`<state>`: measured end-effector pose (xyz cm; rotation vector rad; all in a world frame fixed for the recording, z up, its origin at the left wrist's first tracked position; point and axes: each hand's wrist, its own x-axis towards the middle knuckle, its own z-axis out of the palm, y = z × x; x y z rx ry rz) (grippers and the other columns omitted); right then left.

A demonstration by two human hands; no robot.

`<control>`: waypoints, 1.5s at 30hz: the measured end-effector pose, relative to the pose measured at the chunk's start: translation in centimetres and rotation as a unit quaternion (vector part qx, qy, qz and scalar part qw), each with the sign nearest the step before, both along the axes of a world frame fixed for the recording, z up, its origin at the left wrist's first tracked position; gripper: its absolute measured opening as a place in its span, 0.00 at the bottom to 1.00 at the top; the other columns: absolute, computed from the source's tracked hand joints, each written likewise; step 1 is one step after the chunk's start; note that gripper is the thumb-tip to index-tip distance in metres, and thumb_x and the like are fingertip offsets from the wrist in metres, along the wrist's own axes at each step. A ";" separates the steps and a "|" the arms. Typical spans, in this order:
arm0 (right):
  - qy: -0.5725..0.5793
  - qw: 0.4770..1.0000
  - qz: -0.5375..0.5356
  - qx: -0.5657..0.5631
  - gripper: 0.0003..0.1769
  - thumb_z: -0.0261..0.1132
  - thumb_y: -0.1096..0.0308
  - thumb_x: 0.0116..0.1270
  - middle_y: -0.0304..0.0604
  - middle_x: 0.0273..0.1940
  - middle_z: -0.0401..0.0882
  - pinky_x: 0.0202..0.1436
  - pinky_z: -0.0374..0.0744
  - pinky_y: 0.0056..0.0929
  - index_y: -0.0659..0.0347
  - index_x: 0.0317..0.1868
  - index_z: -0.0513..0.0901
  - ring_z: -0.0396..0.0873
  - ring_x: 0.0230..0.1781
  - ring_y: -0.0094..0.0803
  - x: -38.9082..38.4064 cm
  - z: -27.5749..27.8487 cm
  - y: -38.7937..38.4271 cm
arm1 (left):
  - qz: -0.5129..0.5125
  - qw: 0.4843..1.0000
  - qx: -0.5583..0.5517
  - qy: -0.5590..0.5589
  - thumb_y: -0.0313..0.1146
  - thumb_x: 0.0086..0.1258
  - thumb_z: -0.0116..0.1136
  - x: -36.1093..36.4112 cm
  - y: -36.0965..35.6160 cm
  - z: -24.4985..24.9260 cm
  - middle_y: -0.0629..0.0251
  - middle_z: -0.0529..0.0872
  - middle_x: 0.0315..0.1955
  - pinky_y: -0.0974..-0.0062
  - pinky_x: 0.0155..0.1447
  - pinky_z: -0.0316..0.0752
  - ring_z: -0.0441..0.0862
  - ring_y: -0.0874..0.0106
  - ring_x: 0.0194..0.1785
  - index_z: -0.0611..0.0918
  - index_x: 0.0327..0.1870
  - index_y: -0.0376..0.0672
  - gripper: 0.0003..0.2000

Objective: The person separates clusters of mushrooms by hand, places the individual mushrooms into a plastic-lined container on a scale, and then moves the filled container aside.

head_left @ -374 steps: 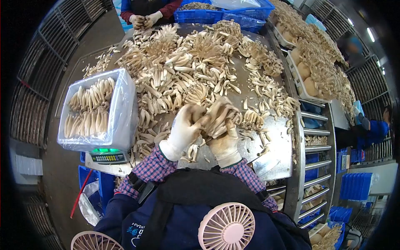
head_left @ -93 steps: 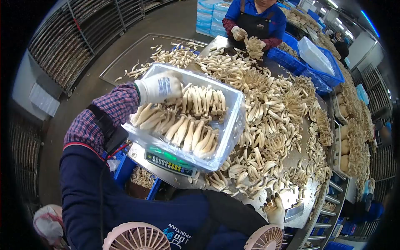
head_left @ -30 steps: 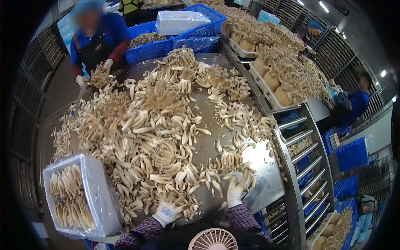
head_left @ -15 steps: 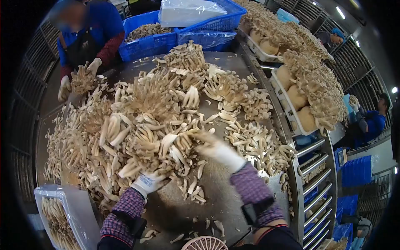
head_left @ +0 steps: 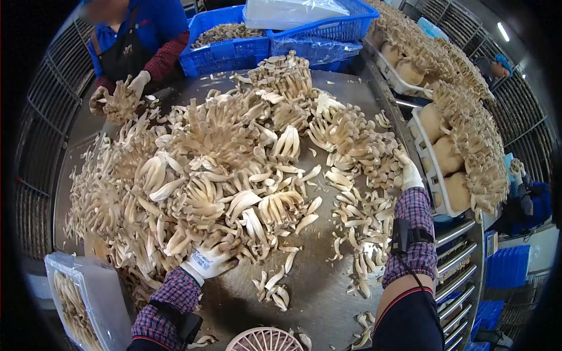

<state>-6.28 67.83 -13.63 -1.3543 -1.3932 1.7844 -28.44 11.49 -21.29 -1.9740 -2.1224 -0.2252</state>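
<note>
The gloved left grip (head_left: 212,260), fingers loosely spread, touches the mushroom pile (head_left: 202,199) just ahead of it. The gloved right grip (head_left: 408,171) touches a mushroom cluster (head_left: 372,146) at its left; whether it grasps, I cannot tell.

We look down on a broad metal table (head_left: 310,286), its dull grey top scuffed and shiny in places. Along its right side we see a roller track (head_left: 455,233), with round steel bars set crosswise between side rails. On our left, a tall rack (head_left: 35,123) of closely spaced shelves curves up the side of the view, and a strip of dark floor (head_left: 77,120) shows between it and the table. Another rack (head_left: 518,114) fills the right side, leaning in the bent view. Above it, a white tube light (head_left: 503,32) glows. Lower right, we make out a pale wall (head_left: 541,248) near stacked blue crates (head_left: 508,266).
</note>
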 end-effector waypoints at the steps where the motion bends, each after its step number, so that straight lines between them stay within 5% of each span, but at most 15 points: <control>1: 0.025 0.999 0.027 -0.025 0.29 0.67 0.55 0.67 0.40 0.60 0.80 0.61 0.76 0.35 0.57 0.66 0.78 0.79 0.56 0.32 0.7 -1.4 1.1 | 0.000 1.000 -0.002 -0.002 0.50 0.52 0.69 -0.1 0.0 0.0 0.76 0.76 0.63 0.40 0.78 0.52 0.58 0.51 0.72 0.85 0.57 0.66 0.26; 6: 0.189 0.973 0.118 -0.051 0.32 0.65 0.65 0.63 0.43 0.60 0.81 0.66 0.78 0.37 0.62 0.68 0.75 0.82 0.56 0.37 3.2 0.1 -5.7 | -0.012 1.000 0.014 0.000 0.49 0.51 0.70 -0.4 -0.1 -0.6 0.77 0.76 0.64 0.40 0.78 0.51 0.54 0.50 0.76 0.86 0.56 0.64 0.26; 10: 0.002 0.982 0.030 -0.187 0.36 0.69 0.58 0.65 0.49 0.67 0.74 0.65 0.76 0.55 0.55 0.72 0.70 0.75 0.64 0.48 4.7 3.9 -16.3 | 0.014 0.999 -0.008 -0.038 0.51 0.54 0.69 0.1 0.1 0.3 0.73 0.76 0.64 0.42 0.77 0.55 0.60 0.50 0.73 0.86 0.56 0.61 0.25; 12: 0.162 0.949 0.126 -0.237 0.43 0.72 0.53 0.60 0.53 0.70 0.69 0.65 0.75 0.63 0.55 0.74 0.68 0.72 0.66 0.53 7.4 -6.1 -18.3 | 0.046 0.984 -0.081 -0.154 0.53 0.60 0.66 0.5 -0.3 -0.1 0.65 0.72 0.69 0.39 0.76 0.53 0.63 0.44 0.74 0.81 0.64 0.58 0.29; 14: 0.142 0.924 0.159 -0.317 0.42 0.67 0.56 0.66 0.49 0.73 0.66 0.71 0.73 0.45 0.61 0.76 0.62 0.73 0.66 0.43 5.9 0.3 -27.7 | 0.095 0.983 -0.086 -0.133 0.54 0.62 0.63 4.0 0.4 4.6 0.61 0.70 0.71 0.37 0.78 0.46 0.58 0.42 0.76 0.78 0.67 0.58 0.31; 18: 0.092 0.941 0.313 -0.091 0.44 0.67 0.51 0.69 0.50 0.74 0.65 0.76 0.65 0.39 0.62 0.78 0.60 0.66 0.73 0.39 6.2 -1.6 -37.8 | 0.129 0.956 -0.075 -0.253 0.45 0.58 0.67 9.9 -3.8 5.9 0.54 0.70 0.71 0.37 0.80 0.39 0.53 0.47 0.79 0.73 0.69 0.47 0.35; 20: 0.050 0.927 0.372 -0.012 0.43 0.66 0.47 0.70 0.53 0.72 0.68 0.76 0.63 0.36 0.66 0.75 0.63 0.64 0.74 0.39 5.9 2.7 -36.1 | 0.231 0.934 -0.004 -0.274 0.38 0.56 0.68 12.3 -8.1 3.8 0.48 0.69 0.70 0.40 0.79 0.46 0.60 0.42 0.75 0.74 0.67 0.41 0.34; 23: 0.066 0.990 0.114 0.044 0.46 0.67 0.47 0.67 0.59 0.76 0.60 0.78 0.60 0.48 0.64 0.76 0.61 0.61 0.76 0.49 4.3 5.0 -29.0 | 0.211 0.939 -0.011 -0.273 0.35 0.57 0.66 13.8 -13.1 3.8 0.44 0.67 0.71 0.43 0.78 0.49 0.60 0.42 0.74 0.74 0.66 0.41 0.32; 24: 0.065 0.989 0.086 0.098 0.58 0.70 0.40 0.60 0.55 0.79 0.53 0.74 0.64 0.51 0.61 0.80 0.51 0.58 0.77 0.50 3.3 4.9 -25.8 | 0.210 0.934 -0.020 -0.288 0.35 0.58 0.66 14.4 -14.0 3.8 0.44 0.66 0.71 0.43 0.78 0.50 0.61 0.41 0.74 0.75 0.66 0.42 0.31; 26: 0.052 0.989 0.070 0.120 0.57 0.71 0.43 0.61 0.55 0.80 0.51 0.75 0.62 0.51 0.56 0.81 0.50 0.55 0.78 0.50 1.1 7.3 -22.1 | 0.224 0.937 -0.026 -0.266 0.36 0.57 0.66 14.8 -14.3 4.0 0.44 0.67 0.70 0.43 0.76 0.53 0.61 0.40 0.73 0.75 0.66 0.43 0.31; 28: -0.043 0.979 0.063 0.188 0.56 0.71 0.47 0.62 0.54 0.77 0.58 0.67 0.72 0.48 0.55 0.81 0.50 0.66 0.72 0.48 -2.0 3.6 -15.5 | 0.223 0.935 -0.036 -0.273 0.37 0.56 0.67 14.6 -13.8 4.4 0.44 0.68 0.69 0.44 0.75 0.54 0.61 0.40 0.73 0.76 0.66 0.44 0.32; 31: 0.046 0.991 0.093 0.089 0.45 0.70 0.61 0.67 0.47 0.59 0.80 0.35 0.82 0.35 0.54 0.79 0.56 0.85 0.43 0.34 -6.8 4.5 -11.9 | 0.234 0.928 -0.037 -0.288 0.37 0.56 0.67 14.4 -13.3 5.3 0.46 0.70 0.68 0.44 0.75 0.56 0.62 0.40 0.72 0.77 0.65 0.45 0.31; 35: 0.068 0.987 0.143 0.017 0.32 0.62 0.76 0.67 0.48 0.46 0.85 0.29 0.88 0.34 0.57 0.72 0.68 0.85 0.34 0.34 -10.3 7.0 -11.4 | 0.243 0.921 -0.049 -0.299 0.37 0.55 0.67 14.3 -13.5 4.9 0.45 0.69 0.68 0.44 0.74 0.56 0.63 0.39 0.71 0.78 0.64 0.47 0.31; 42: -0.009 0.915 0.339 0.217 0.22 0.64 0.68 0.66 0.50 0.58 0.80 0.59 0.81 0.34 0.69 0.59 0.80 0.82 0.54 0.36 -3.7 3.9 -8.3 | 0.227 0.930 -0.044 -0.287 0.36 0.50 0.69 14.1 -13.4 4.8 0.44 0.70 0.67 0.42 0.74 0.57 0.64 0.38 0.71 0.78 0.62 0.46 0.32; 45: 0.136 0.971 0.195 -0.030 0.26 0.57 0.73 0.68 0.52 0.66 0.73 0.67 0.77 0.39 0.68 0.66 0.70 0.77 0.62 0.39 2.3 2.5 -12.5 | 0.247 0.927 -0.054 -0.278 0.38 0.54 0.69 14.2 -13.5 4.9 0.49 0.71 0.66 0.42 0.74 0.56 0.62 0.41 0.73 0.80 0.60 0.48 0.28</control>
